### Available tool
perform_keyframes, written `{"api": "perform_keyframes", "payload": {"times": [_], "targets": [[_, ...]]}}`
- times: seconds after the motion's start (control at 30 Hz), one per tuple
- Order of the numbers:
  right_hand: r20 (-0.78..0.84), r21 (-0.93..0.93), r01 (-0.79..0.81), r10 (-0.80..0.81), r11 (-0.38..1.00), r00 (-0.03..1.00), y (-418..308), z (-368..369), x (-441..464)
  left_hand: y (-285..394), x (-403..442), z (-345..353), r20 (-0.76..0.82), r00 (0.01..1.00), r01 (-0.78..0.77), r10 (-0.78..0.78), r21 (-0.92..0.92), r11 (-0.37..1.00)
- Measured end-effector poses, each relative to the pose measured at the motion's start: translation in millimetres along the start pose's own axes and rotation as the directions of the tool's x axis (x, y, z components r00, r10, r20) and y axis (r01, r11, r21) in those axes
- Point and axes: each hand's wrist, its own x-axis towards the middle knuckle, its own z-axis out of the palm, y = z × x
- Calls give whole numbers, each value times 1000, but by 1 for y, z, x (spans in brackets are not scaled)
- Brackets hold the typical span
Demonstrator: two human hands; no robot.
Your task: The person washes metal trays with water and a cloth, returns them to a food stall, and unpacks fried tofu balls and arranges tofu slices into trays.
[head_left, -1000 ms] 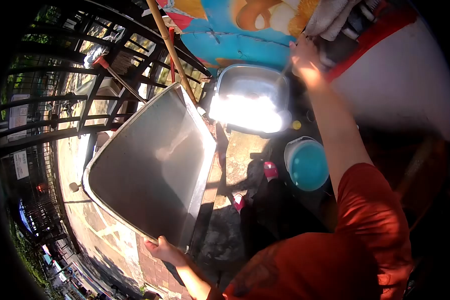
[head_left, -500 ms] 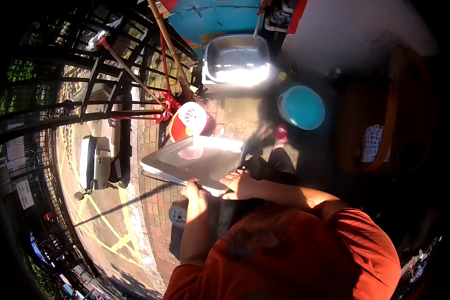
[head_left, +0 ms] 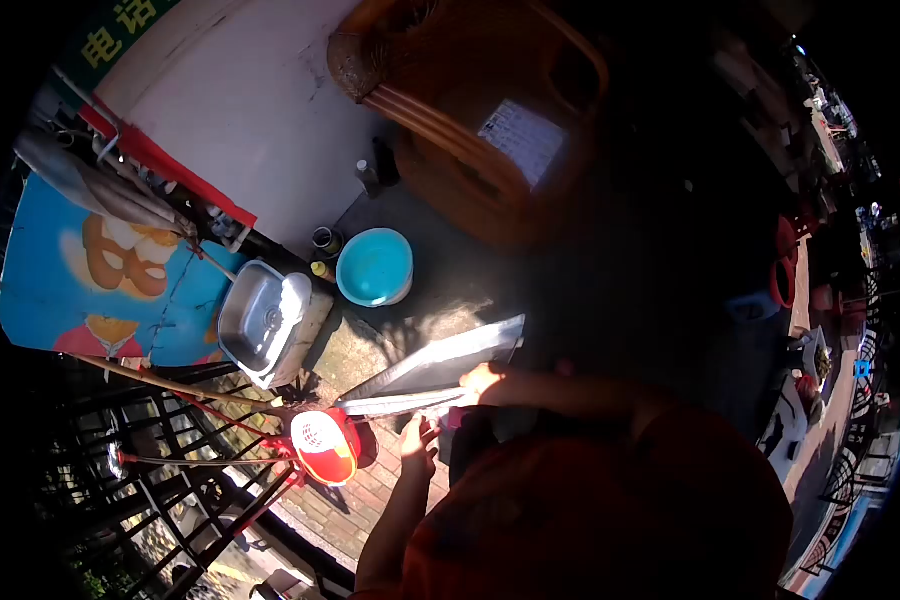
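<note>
A shallow rectangular metal tray (head_left: 448,352) is tilted in front of me, with sunlight along its rim. My right hand (head_left: 483,384) grips the tray's near edge, fingers closed round it. Just below that edge is my left hand (head_left: 419,446), apart from the tray, its fingers loosely bent and spread with nothing visible in them. Left of the tray stands a red mop bucket (head_left: 344,460) with a white perforated wringer.
A metal sink (head_left: 255,318) stands at the left by a blue printed panel (head_left: 50,270). A turquoise basin (head_left: 375,266) is on the ground near a wall, with bottles beside it. A brown wooden chair (head_left: 440,150) holds a printed sheet. Black railings (head_left: 140,440) and mop handles lie lower left.
My view has swung to the right, towards the chair. The tray has gone from nearly flat to steeply tilted. My left hand has come off its edge; my right hand still holds it.
</note>
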Motion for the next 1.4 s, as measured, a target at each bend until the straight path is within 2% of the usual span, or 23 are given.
{"api": "perform_keyframes", "payload": {"times": [0.03,0.07,0.1,0.13,0.17,0.2,0.23,0.3,0.33,0.4,0.5,0.67,0.73,0.9,0.93,1.07,1.1,1.13,1.2,1.27,1.3,1.33,1.4], "targets": [[-115,26,-70,72,997,991,36,-17,-18,24,1,24,-13,992,-117,124,250,961],[-170,34,-103,108,994,980,65,-25,-40,10,37,18,103,975,-218,198,258,941],[-217,29,-130,133,991,967,91,-33,-59,16,36,34,86,972,-233,217,308,922],[-258,58,-180,189,982,947,123,-39,-80,-2,80,21,251,932,-344,262,386,856],[-318,106,-206,229,973,920,146,-47,-105,0,84,30,245,945,-314,218,481,819],[-400,231,-206,285,951,871,167,-51,-147,-6,93,33,230,955,-295,185,728,618],[-462,348,-183,338,919,820,188,-53,-172,-20,107,31,136,945,-273,296,828,491],[-487,433,-243,453,868,747,238,-60,-223,-21,81,69,155,979,-159,136,987,24],[-490,479,-269,509,835,708,261,-61,-248,-23,81,69,633,760,-568,-149,535,-625],[-390,737,-282,727,614,564,307,-56,-291,-37,82,97,618,749,-638,-240,573,-514],[-418,863,-123,828,491,374,351,-54,-352,-46,90,143,565,806,-586,-174,723,-365],[-231,971,83,970,224,75,425,-46,-402,-41,119,248,524,845,-535,-107,830,-161],[-197,948,266,979,176,54,453,-53,-413,-33,135,294,540,836,-548,-99,831,-98],[-180,874,435,975,218,-128,520,-97,-414,20,164,414,691,716,-690,-96,682,-243],[-164,870,451,980,198,-114,535,-109,-415,33,174,438,717,687,-717,-117,645,-263],[-182,788,566,970,242,-161,548,-196,-418,90,263,548,854,363,-872,-372,172,-458],[-193,792,560,970,243,-149,553,-215,-415,105,257,586,809,446,-867,-384,284,-409],[-206,796,551,969,249,-139,570,-243,-413,117,254,635,707,604,-797,-368,528,-294],[-237,797,539,962,272,-136,582,-293,-411,148,195,746,454,828,-452,-329,888,88],[-248,822,499,962,273,-118,583,-349,-410,176,155,859,387,856,-272,-344,901,337],[-256,835,475,961,276,-109,590,-374,-410,185,174,908,416,815,-246,-402,878,410],[-244,847,462,964,263,-102,602,-395,-407,194,190,960,442,749,-221,-493,868,444],[-297,866,390,950,312,-100,612,-447,-409,204,159,1067,527,727,-327,-440,829,454]]}}
